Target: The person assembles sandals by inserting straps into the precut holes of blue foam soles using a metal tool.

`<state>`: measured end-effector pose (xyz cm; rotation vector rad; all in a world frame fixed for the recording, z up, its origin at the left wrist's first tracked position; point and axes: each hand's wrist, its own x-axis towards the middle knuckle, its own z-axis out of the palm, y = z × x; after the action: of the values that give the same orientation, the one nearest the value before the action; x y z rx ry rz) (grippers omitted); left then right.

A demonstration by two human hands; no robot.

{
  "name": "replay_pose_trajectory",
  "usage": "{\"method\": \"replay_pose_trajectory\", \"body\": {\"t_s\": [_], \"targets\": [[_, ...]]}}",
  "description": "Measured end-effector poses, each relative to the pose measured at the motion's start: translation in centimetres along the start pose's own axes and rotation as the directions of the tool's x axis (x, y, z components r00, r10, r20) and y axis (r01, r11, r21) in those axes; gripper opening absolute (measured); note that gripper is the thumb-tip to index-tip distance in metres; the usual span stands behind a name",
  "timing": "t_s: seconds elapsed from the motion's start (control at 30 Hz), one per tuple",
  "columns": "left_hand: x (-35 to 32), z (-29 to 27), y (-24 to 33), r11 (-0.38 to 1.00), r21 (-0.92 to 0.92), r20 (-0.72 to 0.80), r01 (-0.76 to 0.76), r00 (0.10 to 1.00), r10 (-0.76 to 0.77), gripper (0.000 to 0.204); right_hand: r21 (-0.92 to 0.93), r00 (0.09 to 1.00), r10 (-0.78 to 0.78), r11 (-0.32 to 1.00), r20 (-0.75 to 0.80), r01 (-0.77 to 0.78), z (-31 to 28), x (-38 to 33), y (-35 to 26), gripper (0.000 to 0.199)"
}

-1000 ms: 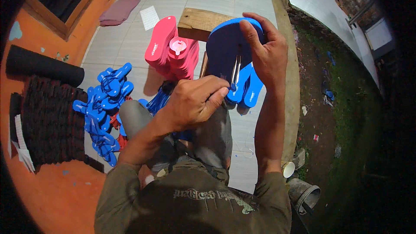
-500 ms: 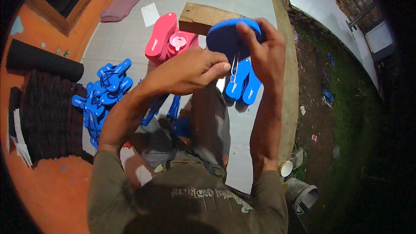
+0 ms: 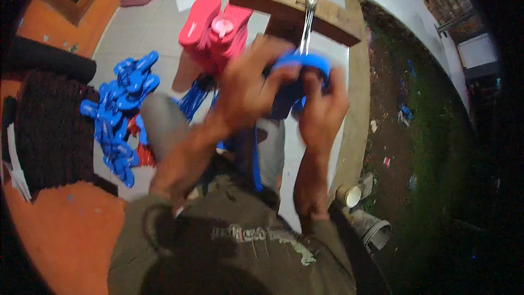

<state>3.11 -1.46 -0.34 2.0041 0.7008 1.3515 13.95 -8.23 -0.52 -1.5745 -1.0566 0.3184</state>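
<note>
Both my hands grip a blue flip-flop sole (image 3: 305, 65) in front of my chest. My left hand (image 3: 248, 90) is blurred and clasps the sole's near left side. My right hand (image 3: 322, 109) holds its right side from below, fingers curled over the rim. A thin metal tool (image 3: 307, 19) sticks up from behind the sole, in front of a wooden block (image 3: 295, 8). A blue strap (image 3: 255, 155) hangs down under the hands.
Pink soles (image 3: 215, 24) are stacked left of the wooden block. A heap of blue straps (image 3: 117, 112) lies on the tiled floor at my left, next to a dark woven mat (image 3: 49, 125). A concrete edge, pipes (image 3: 365, 224) and grass lie to the right.
My head has dipped closer to the work. My left hand moved from above the sole down onto its left side, and the metal tool now stands above the sole instead of beside it.
</note>
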Motion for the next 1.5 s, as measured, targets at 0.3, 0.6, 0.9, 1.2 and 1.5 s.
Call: {"method": "replay_pose_trajectory", "body": {"t_s": [0.3,0.6,0.9,1.2,1.5], "targets": [[-10.1,-2.9,-6.7,0.952,-0.153,-0.064,0.266,0.958,-0.278,0.054,0.333,0.912,0.174,0.892,0.372,-0.306,-1.3,-4.6,5.1,0.025],[-12.8,-1.4,-3.2,0.328,-0.003,0.787,0.945,0.204,-0.582,0.047,0.472,0.996,0.084,0.880,-0.039,-0.056,2.0,-5.3,6.5,0.026],[-8.9,-1.5,-7.2,-0.021,-0.954,0.202,0.301,0.587,-0.784,0.047,0.325,0.840,0.289,0.826,0.458,-0.461,-1.0,-7.7,6.1,0.045],[-2.5,-2.2,-1.5,0.909,-0.416,0.208,0.034,0.976,0.058,0.030,0.459,0.985,-0.143,0.884,0.099,0.082,-0.2,-3.3,1.9,0.023],[2.9,-2.2,-2.6,0.819,-0.458,0.271,-0.346,0.823,0.499,0.025,0.465,0.865,-0.497,0.752,-0.068,0.468,-0.5,1.4,3.2,0.019]]}}
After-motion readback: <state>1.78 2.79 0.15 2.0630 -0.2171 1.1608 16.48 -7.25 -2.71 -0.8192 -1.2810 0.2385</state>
